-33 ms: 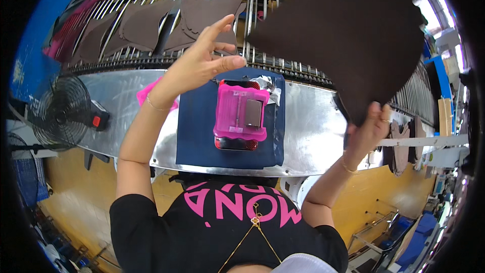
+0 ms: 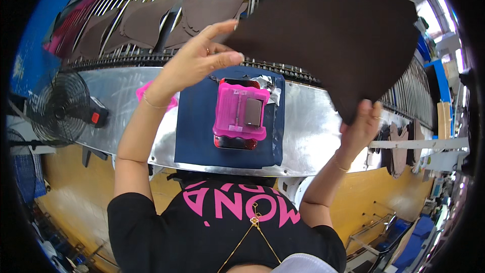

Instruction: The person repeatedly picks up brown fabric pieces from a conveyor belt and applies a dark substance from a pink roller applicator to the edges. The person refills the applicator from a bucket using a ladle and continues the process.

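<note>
Both hands hold up a big brown sheet: left hand pinches its edge, right hand grips its bottom corner, above the shiny bench.

A shiny metal worktop ran across the middle of the view, its edges bent by the lens. A dark blue mat lay flat on it, reaching almost to the near edge. On the mat sat a pink box (with a small grey block on its top), resting over something red. A crumpled bit of silver foil lay just beside the box's far corner. To the left of the mat, a pink scrap rested on the bare metal.
</note>
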The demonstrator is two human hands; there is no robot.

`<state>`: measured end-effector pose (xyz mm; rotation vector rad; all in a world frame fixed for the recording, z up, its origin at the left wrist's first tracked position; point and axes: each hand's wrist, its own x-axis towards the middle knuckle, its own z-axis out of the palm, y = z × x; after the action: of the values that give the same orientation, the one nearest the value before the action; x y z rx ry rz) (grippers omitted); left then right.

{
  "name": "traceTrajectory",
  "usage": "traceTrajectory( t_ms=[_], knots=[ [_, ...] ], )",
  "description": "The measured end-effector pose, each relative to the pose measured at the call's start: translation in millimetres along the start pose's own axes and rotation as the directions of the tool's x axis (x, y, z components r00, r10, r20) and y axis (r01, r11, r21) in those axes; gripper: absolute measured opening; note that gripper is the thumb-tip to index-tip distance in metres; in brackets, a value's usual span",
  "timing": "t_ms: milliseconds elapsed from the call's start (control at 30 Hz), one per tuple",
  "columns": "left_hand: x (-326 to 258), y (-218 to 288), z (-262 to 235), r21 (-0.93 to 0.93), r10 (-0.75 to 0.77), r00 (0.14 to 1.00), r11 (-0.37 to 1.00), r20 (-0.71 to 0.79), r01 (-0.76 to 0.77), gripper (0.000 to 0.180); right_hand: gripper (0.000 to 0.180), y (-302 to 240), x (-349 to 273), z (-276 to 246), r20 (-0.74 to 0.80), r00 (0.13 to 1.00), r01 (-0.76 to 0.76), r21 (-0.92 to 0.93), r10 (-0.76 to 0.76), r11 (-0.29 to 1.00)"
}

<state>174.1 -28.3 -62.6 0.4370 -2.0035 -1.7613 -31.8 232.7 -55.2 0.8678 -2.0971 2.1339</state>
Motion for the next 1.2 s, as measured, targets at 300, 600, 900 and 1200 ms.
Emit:
traceTrajectory(
  t_ms=[300,600,900,1200],
  knots=[
    [-80,39,-87,0.384,0.168,0.913,0.923,-0.371,-0.013,0.017,0.023,22,-35,86,0.543,0.83,0.129,0.036,-0.128,0.991],
    [-110,32,-78,0.399,0.125,0.906,0.916,-0.403,0.051,0.013,0.01,30,-33,76,0.66,0.697,0.437,-0.081,-0.28,0.896],
    [-64,-5,-10,0.628,0.048,0.998,0.778,-0.042,-0.011,0.009,0.007,72,-42,-9,0.614,0.788,0.32,-0.351,-0.042,0.88],
    [-11,-7,61,0.641,0.26,0.877,0.602,0.405,-0.475,0.01,0.014,108,-34,-146,0.142,0.978,-0.121,-0.217,0.154,0.969]
  ],
)
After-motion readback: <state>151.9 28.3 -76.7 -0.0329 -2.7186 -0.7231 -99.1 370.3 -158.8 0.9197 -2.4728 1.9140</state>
